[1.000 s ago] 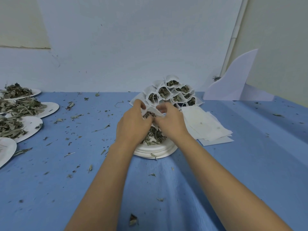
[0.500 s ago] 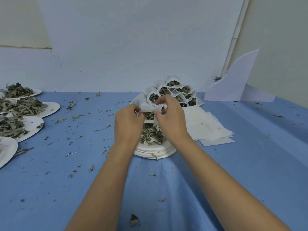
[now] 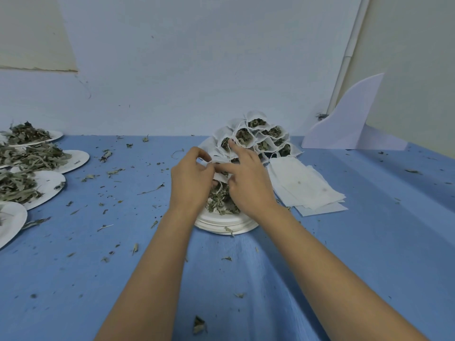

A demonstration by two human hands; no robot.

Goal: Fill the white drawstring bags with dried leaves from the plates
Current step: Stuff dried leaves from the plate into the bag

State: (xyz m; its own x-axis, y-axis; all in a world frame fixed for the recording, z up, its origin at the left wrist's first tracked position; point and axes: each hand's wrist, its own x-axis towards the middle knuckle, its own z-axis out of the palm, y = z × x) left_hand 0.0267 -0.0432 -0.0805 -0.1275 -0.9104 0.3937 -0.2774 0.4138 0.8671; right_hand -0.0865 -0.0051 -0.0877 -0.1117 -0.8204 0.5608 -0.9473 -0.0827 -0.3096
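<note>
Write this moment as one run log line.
left hand: holds white bag; right hand: index finger on it; below: plate of leaves; behind: filled bags

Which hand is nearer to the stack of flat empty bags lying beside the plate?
Right. The right hand is just left of the stack of empty bags, above the plate; the left hand is farther left, beyond the white bag both hold.

A table [image 3: 369, 254] draped in blue cloth fills the foreground and meets a pale bluish-white wall [image 3: 197, 70] bearing a beige patch [image 3: 29, 33] at upper left. A white pipe [image 3: 349, 52] climbs the corner beside a beige side wall [image 3: 418, 45]. A curved white board [image 3: 349, 124] stands there. The light is soft and even.
</note>
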